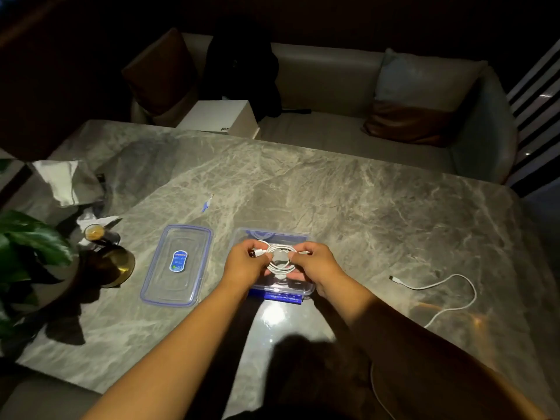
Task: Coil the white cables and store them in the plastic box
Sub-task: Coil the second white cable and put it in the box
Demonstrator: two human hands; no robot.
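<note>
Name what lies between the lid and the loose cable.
Head view: the box, with the left hand and right hand holding a coil over it.

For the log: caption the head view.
Left hand and right hand hold a coiled white cable over the plastic box, lid aside.

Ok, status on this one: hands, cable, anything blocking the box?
Left hand and right hand both grip the coiled cable over the open plastic box. Lid off, to its left. Second cable uncoiled, right.
</note>
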